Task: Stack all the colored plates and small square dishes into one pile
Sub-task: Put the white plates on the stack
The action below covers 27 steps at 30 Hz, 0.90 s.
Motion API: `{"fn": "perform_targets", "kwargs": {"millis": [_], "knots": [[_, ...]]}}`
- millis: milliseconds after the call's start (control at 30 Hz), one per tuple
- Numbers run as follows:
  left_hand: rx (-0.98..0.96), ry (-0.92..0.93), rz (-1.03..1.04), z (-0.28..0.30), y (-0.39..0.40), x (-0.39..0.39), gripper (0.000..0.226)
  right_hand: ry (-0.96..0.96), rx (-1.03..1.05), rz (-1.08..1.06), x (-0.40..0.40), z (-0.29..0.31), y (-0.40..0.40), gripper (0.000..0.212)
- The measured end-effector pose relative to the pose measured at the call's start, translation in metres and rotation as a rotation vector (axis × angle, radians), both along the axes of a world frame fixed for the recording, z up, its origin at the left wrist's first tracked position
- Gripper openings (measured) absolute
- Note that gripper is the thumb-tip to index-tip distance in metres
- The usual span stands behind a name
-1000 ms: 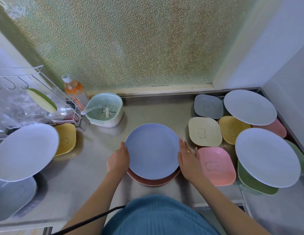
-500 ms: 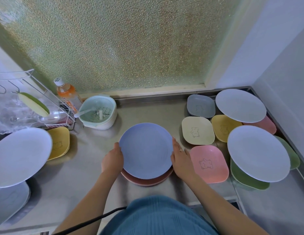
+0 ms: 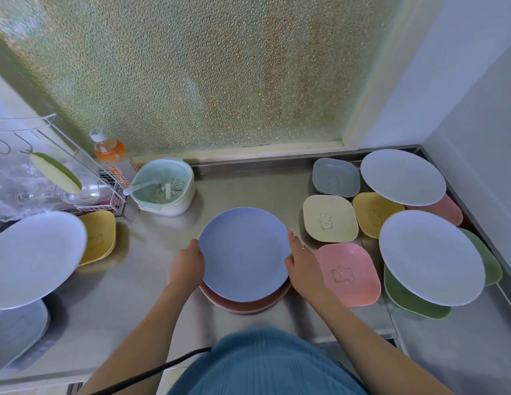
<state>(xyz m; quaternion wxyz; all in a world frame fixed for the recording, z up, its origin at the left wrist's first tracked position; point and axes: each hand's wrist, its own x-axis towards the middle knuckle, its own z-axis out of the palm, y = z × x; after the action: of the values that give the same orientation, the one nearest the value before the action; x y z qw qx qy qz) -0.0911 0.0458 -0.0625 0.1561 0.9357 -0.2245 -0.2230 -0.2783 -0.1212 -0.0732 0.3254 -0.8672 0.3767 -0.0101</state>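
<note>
Two hands grip one thing: my left hand (image 3: 186, 265) curls its fingers over the left rim of the blue plate (image 3: 244, 253), and my right hand (image 3: 301, 266) clasps the right rim, thumb on the near edge and fingers stretched along the side. I take the blue plate as my landmark. It sits on a reddish-brown plate (image 3: 245, 305), whose near edge shows beneath it, on the steel counter (image 3: 140, 286).

Just right of the blue plate lies a pink square dish (image 3: 348, 273), close beside my right hand. Beyond that dish, to the right and farther back, sit a cream square dish (image 3: 330, 218), a yellow square dish (image 3: 374, 213) and a grey square dish (image 3: 335, 178). Two pale round plates (image 3: 431, 256) (image 3: 402, 176) rest over a green dish (image 3: 414, 303) and a pink one (image 3: 445, 208) at the far right.

Left of the blue plate, well apart, another pale plate (image 3: 34, 258) overlaps a yellow dish (image 3: 99, 238). Behind and left stands a mint strainer bowl (image 3: 164, 186) beside an orange bottle (image 3: 111, 156).
</note>
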Motion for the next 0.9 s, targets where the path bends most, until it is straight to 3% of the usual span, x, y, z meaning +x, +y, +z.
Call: {"fn": "perform_targets", "kwargs": {"millis": [300, 433, 567, 700, 900], "knots": [[-0.075, 0.038, 0.049, -0.004, 0.001, -0.007, 0.008, 0.006, -0.016, 0.031, -0.008, -0.004, -0.003, 0.052], [-0.067, 0.03, 0.081, -0.007, 0.003, -0.01, 0.011, -0.042, -0.195, -0.171, -0.034, -0.004, -0.023, 0.05], [-0.066, 0.033, 0.097, -0.01, 0.003, -0.012, 0.016, 0.188, -0.488, -0.39, -0.083, -0.013, -0.059, 0.053], [-0.051, 0.032, 0.099, -0.009, 0.001, -0.013, 0.016, 0.376, -0.41, -0.494, -0.112, -0.021, -0.076, 0.056], [-0.046, 0.032, 0.096, -0.008, 0.001, -0.014, 0.018, 0.378, -0.344, -0.539, -0.119, -0.017, -0.083, 0.05]]}}
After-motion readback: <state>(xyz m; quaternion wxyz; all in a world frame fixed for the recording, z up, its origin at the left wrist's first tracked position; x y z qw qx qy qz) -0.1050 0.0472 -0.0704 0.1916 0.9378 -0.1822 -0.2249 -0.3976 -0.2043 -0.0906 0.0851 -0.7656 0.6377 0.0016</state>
